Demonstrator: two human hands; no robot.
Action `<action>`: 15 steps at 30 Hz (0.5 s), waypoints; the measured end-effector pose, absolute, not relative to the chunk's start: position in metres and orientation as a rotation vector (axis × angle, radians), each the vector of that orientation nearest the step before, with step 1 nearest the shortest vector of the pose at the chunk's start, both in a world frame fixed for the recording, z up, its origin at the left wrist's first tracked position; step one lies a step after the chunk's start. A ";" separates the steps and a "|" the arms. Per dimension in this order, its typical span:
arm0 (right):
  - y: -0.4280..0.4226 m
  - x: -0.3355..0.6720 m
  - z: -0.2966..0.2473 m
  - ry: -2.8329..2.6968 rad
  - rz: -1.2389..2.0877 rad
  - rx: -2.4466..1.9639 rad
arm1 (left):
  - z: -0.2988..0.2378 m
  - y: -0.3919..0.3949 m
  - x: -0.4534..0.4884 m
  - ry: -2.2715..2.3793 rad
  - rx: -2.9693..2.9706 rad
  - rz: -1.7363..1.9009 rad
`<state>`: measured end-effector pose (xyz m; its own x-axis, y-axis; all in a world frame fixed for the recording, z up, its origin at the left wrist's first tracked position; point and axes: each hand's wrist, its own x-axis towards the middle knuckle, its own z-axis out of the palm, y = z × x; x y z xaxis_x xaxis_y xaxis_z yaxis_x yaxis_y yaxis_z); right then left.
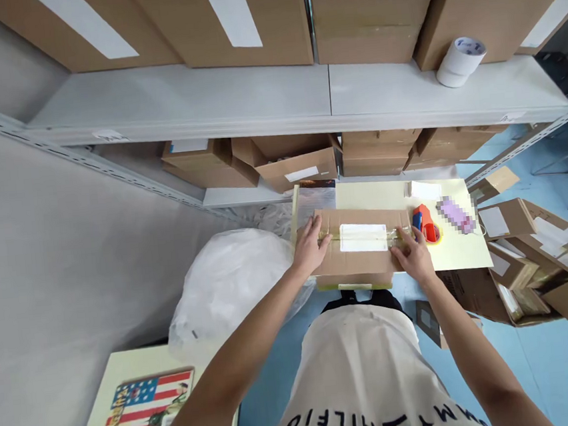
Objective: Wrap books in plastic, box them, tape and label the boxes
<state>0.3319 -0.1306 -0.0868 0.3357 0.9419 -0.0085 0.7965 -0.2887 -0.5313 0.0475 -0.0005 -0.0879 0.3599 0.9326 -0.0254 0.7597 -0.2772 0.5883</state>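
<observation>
A sealed brown cardboard box (356, 263) lies flat in front of me on a pale yellow table. Clear tape runs along its middle, and a white label (363, 237) sits across the top. My left hand (312, 246) grips the box at its left end, thumb on top near the tape. At the right end my right hand (412, 254) holds the box, its fingers curled over the taped edge. Just beyond the right hand stands a red and blue tape dispenser (426, 225). The undersides of both hands are hidden.
On the table (461, 256) also lie a white paper stack (425, 190) and a blurred purple item (456, 215). Shelves (192, 94) with cartons rise ahead, holding tape rolls (460, 62). A large white plastic bag (230, 278) bulges at left; cartons (515, 217) crowd the right.
</observation>
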 end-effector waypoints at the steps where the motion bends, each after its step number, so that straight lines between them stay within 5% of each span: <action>1: -0.127 0.333 -0.087 -1.553 0.399 -2.155 | -0.084 -0.002 0.051 1.512 2.154 0.429; 7: -0.109 0.318 -0.070 -1.915 0.098 -2.238 | -0.046 -0.015 0.104 1.312 2.601 0.211; 15: -0.118 0.331 -0.086 -1.868 0.364 -1.965 | -0.053 -0.046 0.172 0.789 2.746 -0.002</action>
